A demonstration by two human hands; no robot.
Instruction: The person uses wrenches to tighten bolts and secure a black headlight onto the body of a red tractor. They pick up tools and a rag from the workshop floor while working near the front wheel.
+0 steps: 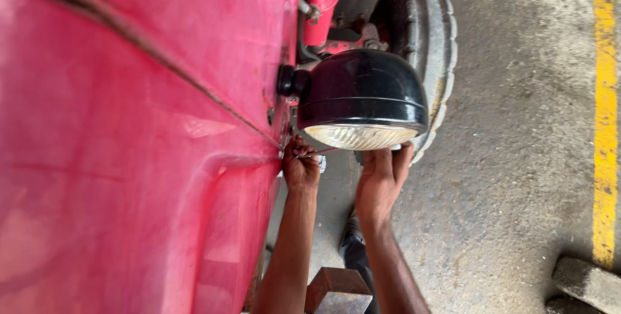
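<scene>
- Left hand [301,168]: fingers curled tight around a thin metal tool [318,151] beside the red body panel [142,139].
- Right hand [383,175]: fingers spread, pressed against the headlamp [362,97] rim.

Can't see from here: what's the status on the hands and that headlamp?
Left hand closed on a thin tool by the red hood. Right hand braced on the headlamp lens rim. Front tyre close behind the lamp.

Soft daylight, fairly bright; pale glare sheens the red panel [142,133], which looks slightly soft up close; floor [517,126] sharp.
</scene>
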